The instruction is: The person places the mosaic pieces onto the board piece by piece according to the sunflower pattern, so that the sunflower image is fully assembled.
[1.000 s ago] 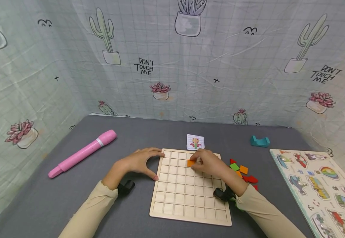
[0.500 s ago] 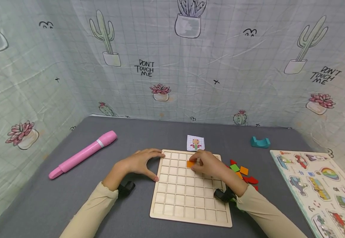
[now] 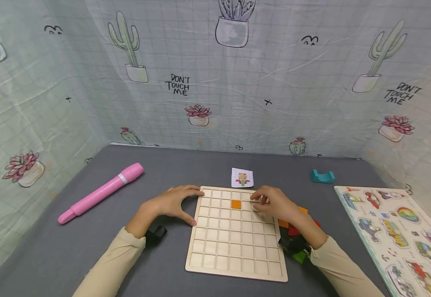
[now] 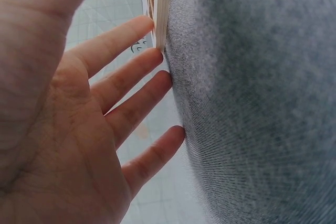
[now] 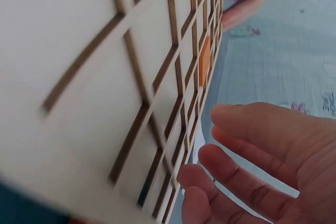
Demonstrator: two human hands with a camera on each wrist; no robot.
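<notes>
A wooden grid board [image 3: 234, 243] lies on the grey table. One orange square tile [image 3: 235, 204] sits in a cell of its second row; in the right wrist view the orange tile [image 5: 205, 59] shows edge-on. My left hand [image 3: 174, 204] rests against the board's upper left corner, fingers straight, its fingertips [image 4: 152, 27] touching the board edge [image 4: 161, 9]. My right hand [image 3: 271, 204] hovers over the board's upper right part, fingers relaxed and empty. Loose coloured tiles [image 3: 293, 229] lie beside the board's right edge, partly hidden by my right forearm.
A small picture card [image 3: 242, 177] lies just beyond the board. A pink marker-shaped toy [image 3: 102, 192] lies at the left, a teal block [image 3: 322, 176] at the back right, a vehicle puzzle board [image 3: 397, 235] at the far right. Printed fabric walls enclose the table.
My right hand has let go of the orange tile, now seated in its cell, and has moved right. The left hand has stayed at the board's corner.
</notes>
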